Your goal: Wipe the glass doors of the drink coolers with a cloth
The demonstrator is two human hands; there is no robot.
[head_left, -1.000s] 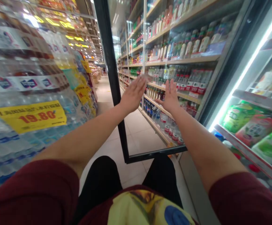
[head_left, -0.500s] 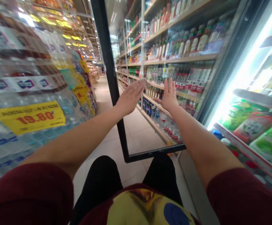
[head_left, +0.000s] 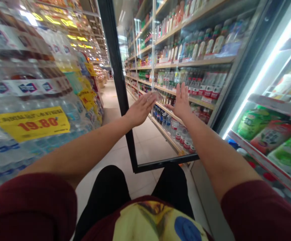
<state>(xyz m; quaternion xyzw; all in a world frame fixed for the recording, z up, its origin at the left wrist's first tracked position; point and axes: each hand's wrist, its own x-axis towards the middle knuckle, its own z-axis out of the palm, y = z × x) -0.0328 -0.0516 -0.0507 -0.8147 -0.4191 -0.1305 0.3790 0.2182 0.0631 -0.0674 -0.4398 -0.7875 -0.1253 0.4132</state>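
Note:
A glass door (head_left: 150, 140) in a black frame stands open in front of me. My left hand (head_left: 141, 108) is at the glass near the frame's left side, its fingers stretched out and pointing right. A pale, see-through smudge shows at its fingertips; I cannot tell whether it is a reflection or something thin. To the right, my right hand (head_left: 181, 103) lies against the glass, palm forward and fingers spread, with nothing in it.
Stacked bottle packs (head_left: 25, 87) with a yellow price sign (head_left: 32, 124) rise on my left. On the right is a lit cooler whose shelf (head_left: 273, 167) carries green and red pouches. Bottle shelves (head_left: 193, 63) show through the glass. A tiled aisle (head_left: 110, 113) runs ahead.
My left hand has slid slightly down along the glass. My right hand and the door hold almost the same place.

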